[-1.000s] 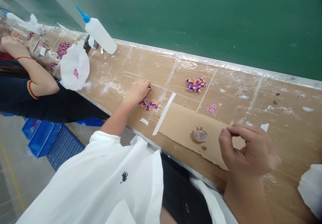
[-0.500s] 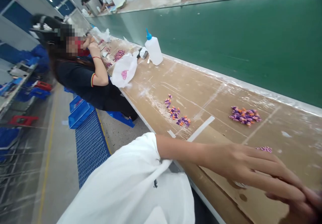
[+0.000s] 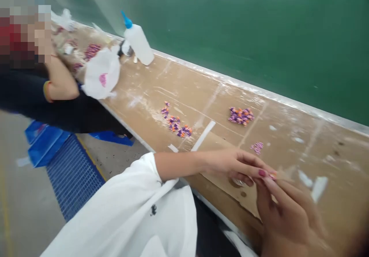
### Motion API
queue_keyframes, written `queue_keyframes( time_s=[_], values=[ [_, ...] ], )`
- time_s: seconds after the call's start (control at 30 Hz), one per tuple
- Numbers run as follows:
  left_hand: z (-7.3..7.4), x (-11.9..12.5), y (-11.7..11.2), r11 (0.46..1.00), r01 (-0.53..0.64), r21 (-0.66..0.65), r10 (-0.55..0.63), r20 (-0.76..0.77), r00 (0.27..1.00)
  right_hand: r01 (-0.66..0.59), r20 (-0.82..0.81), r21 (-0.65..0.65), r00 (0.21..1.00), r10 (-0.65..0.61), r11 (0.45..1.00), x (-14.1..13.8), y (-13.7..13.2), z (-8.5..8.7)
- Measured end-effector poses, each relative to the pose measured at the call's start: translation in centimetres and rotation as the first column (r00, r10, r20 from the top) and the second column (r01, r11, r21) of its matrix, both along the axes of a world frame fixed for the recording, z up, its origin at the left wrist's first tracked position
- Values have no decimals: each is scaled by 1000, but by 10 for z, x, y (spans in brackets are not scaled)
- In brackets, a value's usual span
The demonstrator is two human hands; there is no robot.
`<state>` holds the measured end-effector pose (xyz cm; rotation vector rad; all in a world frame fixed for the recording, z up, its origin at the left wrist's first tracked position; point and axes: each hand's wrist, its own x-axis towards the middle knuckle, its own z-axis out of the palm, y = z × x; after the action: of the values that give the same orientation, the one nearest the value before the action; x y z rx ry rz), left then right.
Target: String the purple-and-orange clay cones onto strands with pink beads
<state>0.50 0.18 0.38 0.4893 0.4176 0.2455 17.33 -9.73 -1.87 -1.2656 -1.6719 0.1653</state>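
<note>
My left hand [image 3: 235,164] reaches in from the left, and its fingertips meet those of my right hand [image 3: 288,212] above the table. Pinched where the fingertips touch is a tiny orange and pinkish piece [image 3: 272,175]; the fingers cover most of it. Just beyond lies a small cluster of pink-purple pieces [image 3: 257,147]. Farther back sits a pile of purple-and-orange pieces [image 3: 241,116], and a row of similar purple-and-orange pieces [image 3: 174,124] runs along the left. Under my left hand, a small round clear object [image 3: 238,182] is partly hidden.
A white bottle with a blue nozzle [image 3: 138,44] stands by the green wall panel [image 3: 230,30]. Beside it is a white plastic bag [image 3: 102,70] with pink pieces. At the left a co-worker's arm [image 3: 62,82] bends over the table. Tape strips [image 3: 203,136] mark the cardboard surface.
My view has turned to the right and down, so the table things appear farther left. Both hands now show more fully, with the small piece visible at their fingertips.
</note>
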Motion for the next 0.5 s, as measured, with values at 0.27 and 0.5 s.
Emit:
queue_keyframes(
  time_s=[0.27,0.5],
  values=[
    [14,-7,4,999,44,11,-44,-2,999,-47,57,141,998,39,989,-21,17,31],
    [15,-2,5,960,-278,10,278,-39,960,120,-109,-52,986,-125,991,1,20,4]
  ],
)
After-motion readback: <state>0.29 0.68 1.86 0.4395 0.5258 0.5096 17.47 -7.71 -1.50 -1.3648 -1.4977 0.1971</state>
